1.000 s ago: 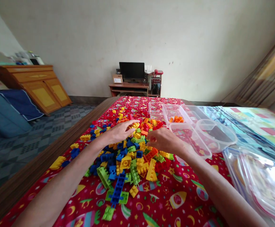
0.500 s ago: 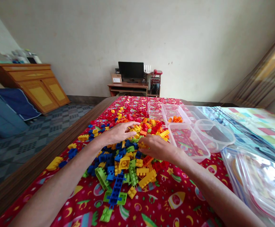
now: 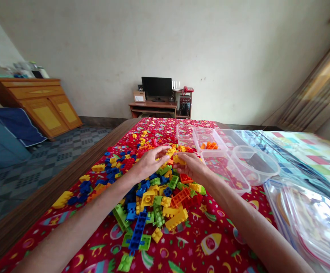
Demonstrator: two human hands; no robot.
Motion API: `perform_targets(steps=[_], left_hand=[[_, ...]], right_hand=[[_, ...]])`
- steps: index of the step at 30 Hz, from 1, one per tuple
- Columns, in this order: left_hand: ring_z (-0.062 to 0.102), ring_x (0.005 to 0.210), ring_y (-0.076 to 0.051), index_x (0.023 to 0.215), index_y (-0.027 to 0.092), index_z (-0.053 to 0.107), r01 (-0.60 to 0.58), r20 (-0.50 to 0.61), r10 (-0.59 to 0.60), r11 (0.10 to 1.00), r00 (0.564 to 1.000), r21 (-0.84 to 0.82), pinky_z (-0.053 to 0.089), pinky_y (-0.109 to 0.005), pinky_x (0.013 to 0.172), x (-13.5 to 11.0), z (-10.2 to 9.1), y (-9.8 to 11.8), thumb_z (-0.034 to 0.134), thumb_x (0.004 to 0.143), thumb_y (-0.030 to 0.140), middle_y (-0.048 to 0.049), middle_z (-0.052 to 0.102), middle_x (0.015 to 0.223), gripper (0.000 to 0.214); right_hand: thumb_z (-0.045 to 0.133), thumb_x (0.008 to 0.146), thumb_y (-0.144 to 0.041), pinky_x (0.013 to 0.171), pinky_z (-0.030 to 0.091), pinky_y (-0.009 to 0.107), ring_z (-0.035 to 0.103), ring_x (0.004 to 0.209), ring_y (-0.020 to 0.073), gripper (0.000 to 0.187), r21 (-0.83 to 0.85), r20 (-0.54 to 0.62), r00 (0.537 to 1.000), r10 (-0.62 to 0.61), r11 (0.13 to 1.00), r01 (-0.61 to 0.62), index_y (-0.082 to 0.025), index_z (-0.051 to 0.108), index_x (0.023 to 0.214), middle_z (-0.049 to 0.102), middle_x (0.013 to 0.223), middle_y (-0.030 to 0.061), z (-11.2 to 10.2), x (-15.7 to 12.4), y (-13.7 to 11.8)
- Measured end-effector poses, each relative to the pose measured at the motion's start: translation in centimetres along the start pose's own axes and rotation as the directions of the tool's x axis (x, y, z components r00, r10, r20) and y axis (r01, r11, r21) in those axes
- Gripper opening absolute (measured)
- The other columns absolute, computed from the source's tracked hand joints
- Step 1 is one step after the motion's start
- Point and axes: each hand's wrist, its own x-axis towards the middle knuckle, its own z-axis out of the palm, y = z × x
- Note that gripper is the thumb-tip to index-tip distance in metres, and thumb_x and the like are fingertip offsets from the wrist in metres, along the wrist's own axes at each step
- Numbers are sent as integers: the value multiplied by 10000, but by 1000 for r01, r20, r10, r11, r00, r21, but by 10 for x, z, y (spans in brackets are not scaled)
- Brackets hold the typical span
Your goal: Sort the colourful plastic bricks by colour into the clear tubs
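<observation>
Got knobbly yellow plastic blocks [image 3: 171,152] over the far part of the block pile [image 3: 149,198], left hand [image 3: 150,162] curled around them, right hand [image 3: 192,166] pinching a yellow piece [image 3: 179,159] just beside. Fingers cover too much to tell which way those point or how their long axes run. Smooth see-through boxes [image 3: 240,171], rectangular, plus a round tub [image 3: 268,174], sit right of the pile, chunky orange blocks [image 3: 211,145] in one box; soft-looking red rocket-print cloth [image 3: 190,248] under the pile
</observation>
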Motion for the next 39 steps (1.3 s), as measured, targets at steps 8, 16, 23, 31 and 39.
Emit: perform_targets(steps=[8, 16, 23, 31, 39], left_hand=[[555, 1193, -230, 1239, 153, 581, -146, 50, 138, 946, 989, 290, 419, -355, 1047, -7, 21, 4, 458, 887, 367, -106, 602, 1280, 431], [603, 1121, -231, 1279, 163, 560, -66, 115, 33, 955, 993, 290, 497, -338, 944, -5, -17, 14, 459, 882, 448, -88, 598, 1288, 499], [644, 1038, -225, 1205, 185, 627, -58, 245, -43, 919, 969, 391, 490, -309, 920, -3, -28, 10, 527, 838, 373, -58, 671, 1180, 424], [595, 1124, -186, 1202, 217, 621, -236, 383, 48, 855, 923, 462, 431, -300, 998, -8, -3, 2, 543, 838, 220, -47, 629, 1253, 373], [596, 1081, -200, 1140, 194, 642, -287, 374, 89, 806, 923, 517, 434, -319, 985, -9, 5, -16, 599, 843, 298, -78, 646, 1179, 317]], right_hand=[[749, 668, -325, 578, 518, 195, 566, 582, 72, 259, 242, 137, 989, -63, 970, 28, -160, 591, 791, 599, 670, -29, 3, 1, 12], [650, 696, -346, 578, 515, 233, 584, 596, 100, 214, -132, -95, 962, -256, 961, 243, -151, 608, 771, 616, 689, 1, -17, 8, -8], [550, 730, -261, 633, 473, 285, 620, 670, 166, 251, -879, -165, 780, -603, 448, 160, -132, 682, 900, 661, 740, 63, -73, 0, -52], [493, 756, -263, 659, 421, 276, 626, 761, 197, 317, -980, -200, 806, -558, 94, -178, -127, 714, 938, 697, 820, 96, -105, -14, -70], [439, 850, -385, 720, 432, 318, 613, 960, 251, 404, -943, -231, 925, -303, -167, -290, -178, 662, 1116, 665, 1105, 142, -113, -16, -62]])
